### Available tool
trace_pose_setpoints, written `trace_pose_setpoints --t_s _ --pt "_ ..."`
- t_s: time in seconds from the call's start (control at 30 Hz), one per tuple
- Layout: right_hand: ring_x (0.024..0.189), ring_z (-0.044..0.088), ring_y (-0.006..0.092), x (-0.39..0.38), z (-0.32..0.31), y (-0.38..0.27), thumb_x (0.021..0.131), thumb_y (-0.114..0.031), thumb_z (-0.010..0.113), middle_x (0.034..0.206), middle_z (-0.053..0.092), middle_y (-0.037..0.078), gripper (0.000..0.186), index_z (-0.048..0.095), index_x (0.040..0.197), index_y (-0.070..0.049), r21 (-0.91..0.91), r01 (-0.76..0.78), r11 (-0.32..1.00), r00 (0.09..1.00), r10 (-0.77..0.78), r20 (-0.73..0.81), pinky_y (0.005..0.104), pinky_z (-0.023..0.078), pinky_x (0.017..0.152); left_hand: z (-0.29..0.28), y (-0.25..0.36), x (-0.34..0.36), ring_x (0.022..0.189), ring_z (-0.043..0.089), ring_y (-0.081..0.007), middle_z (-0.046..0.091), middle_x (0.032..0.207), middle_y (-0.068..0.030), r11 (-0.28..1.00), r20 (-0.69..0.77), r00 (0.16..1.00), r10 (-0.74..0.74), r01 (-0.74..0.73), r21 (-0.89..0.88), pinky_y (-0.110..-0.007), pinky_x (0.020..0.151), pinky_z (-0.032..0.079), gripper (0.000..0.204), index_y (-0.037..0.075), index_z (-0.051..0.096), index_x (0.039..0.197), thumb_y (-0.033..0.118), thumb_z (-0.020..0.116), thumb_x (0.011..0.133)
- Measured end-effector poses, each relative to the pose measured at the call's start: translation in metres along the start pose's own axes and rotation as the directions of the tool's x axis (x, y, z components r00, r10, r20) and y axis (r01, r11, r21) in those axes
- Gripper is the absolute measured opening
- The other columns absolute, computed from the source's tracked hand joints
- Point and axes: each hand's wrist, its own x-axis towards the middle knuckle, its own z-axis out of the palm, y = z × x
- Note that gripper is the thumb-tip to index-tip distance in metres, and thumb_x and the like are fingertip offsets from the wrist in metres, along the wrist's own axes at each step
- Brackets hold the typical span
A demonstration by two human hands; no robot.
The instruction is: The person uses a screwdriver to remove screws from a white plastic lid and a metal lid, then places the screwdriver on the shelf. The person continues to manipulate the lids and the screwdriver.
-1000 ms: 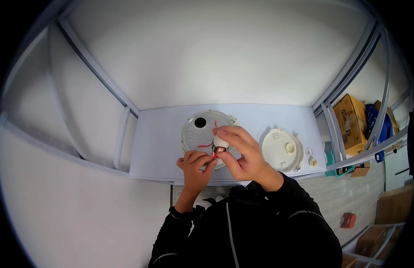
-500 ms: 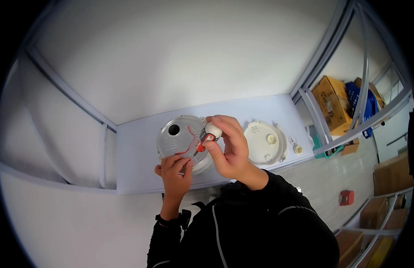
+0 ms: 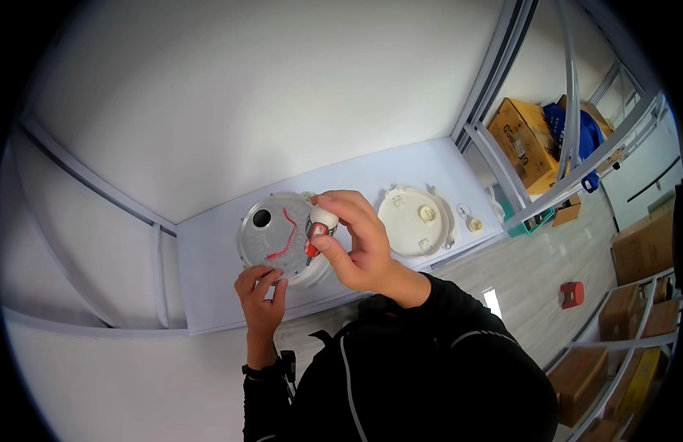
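A round silver-grey metal housing point(image 3: 262, 239) sits on the left part of the white table, with a round black hole near its far left. A thin red wire point(image 3: 291, 234) curves over its top. At its near edge my left hand point(image 3: 260, 302) has its fingertips bent together on the rim. My right hand point(image 3: 363, 247) is closed round the white rounded end of a red, black and white screwdriver point(image 3: 316, 237). The screwdriver slants over the housing's right side, shaft pointing down; its tip is hard to make out near the near rim.
On the table point(image 3: 216, 287), right of the housing, lies a round cream-coloured base point(image 3: 409, 232) with a small socket in it. A small cream lamp holder point(image 3: 474, 224) is farther right. Beyond are a teal crate point(image 3: 529, 225), a cardboard box point(image 3: 524, 147), and a red stool point(image 3: 572, 295).
The view has shifted, so everything sits farther left. My left hand has drawn back toward the housing's near rim. My right hand still holds the screwdriver, now tilted more upright.
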Motion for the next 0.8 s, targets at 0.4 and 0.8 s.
trace_pose_setpoints --t_s 0.4,0.8 --pt "0.119 0.064 0.0329 -0.004 -0.015 -0.023 0.095 -0.005 0.075 0.132 0.065 0.024 0.049 0.059 0.14 0.006 -0.112 0.041 0.993 0.999 -0.042 -0.005 0.0399 0.052 0.101 0.037 0.04 0.007 0.086 0.055 -0.0159 0.064 0.089 0.009 0.989 -0.043 0.991 0.128 -0.125 0.076 -0.038 0.087 0.034 0.024 0.02 0.08 0.091 0.027 0.093 0.073" --pt "0.117 0.064 0.0323 -0.017 -0.054 -0.028 0.094 -0.004 0.076 0.132 0.064 0.024 0.048 0.06 0.139 0.006 -0.169 -0.008 0.986 0.999 0.001 -0.042 0.0397 0.052 0.101 0.091 0.086 0.021 0.087 0.056 -0.0197 0.064 0.096 0.0048 0.991 -0.059 0.99 0.13 -0.127 0.049 -0.039 0.085 0.037 0.028 0.015 0.079 0.098 0.028 0.092 0.076"
